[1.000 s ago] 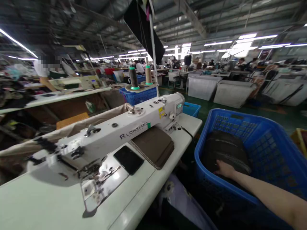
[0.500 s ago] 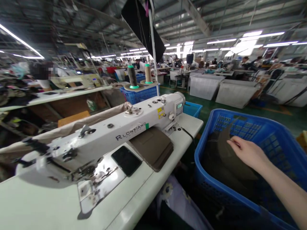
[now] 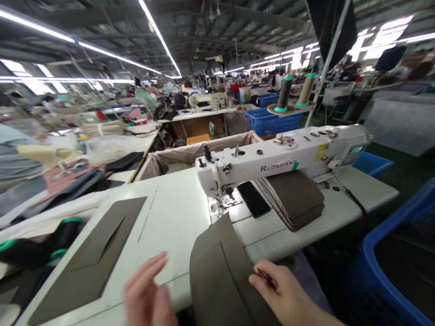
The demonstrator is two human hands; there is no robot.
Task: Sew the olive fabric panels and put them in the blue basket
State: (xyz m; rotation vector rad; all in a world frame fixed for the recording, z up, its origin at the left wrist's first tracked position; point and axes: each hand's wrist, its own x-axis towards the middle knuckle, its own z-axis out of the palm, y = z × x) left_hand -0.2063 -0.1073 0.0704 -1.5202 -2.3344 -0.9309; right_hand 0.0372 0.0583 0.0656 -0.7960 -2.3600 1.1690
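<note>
My right hand [image 3: 280, 290] is closed in a pinch beside an olive-brown fabric piece [image 3: 217, 271] at the table's front edge; a small dark reddish item, too small to name, shows between its fingers. My left hand [image 3: 147, 292], blurred, stands with fingers apart to the left of that piece, not touching it. Behind the piece is the white sewing machine [image 3: 251, 167]. A dark phone [image 3: 254, 199] lies by its needle area, and a stack of brown pieces [image 3: 297, 197] lies under its arm. Another flat olive piece [image 3: 98, 253] with a slit lies at left.
Black thread cones [image 3: 27, 251] lie at the far left. A blue basket [image 3: 384, 253] stands at the right, beside the table [image 3: 170, 203]. Two thread cones [image 3: 284, 95] stand behind the machine, near a slanted pole [image 3: 329, 61]. A cloth-lined bin [image 3: 163, 160] sits beyond the table.
The view has swung left. My right hand has moved from the blue basket to the table's front edge, where an olive-brown piece now shows. My left hand has come into view.
</note>
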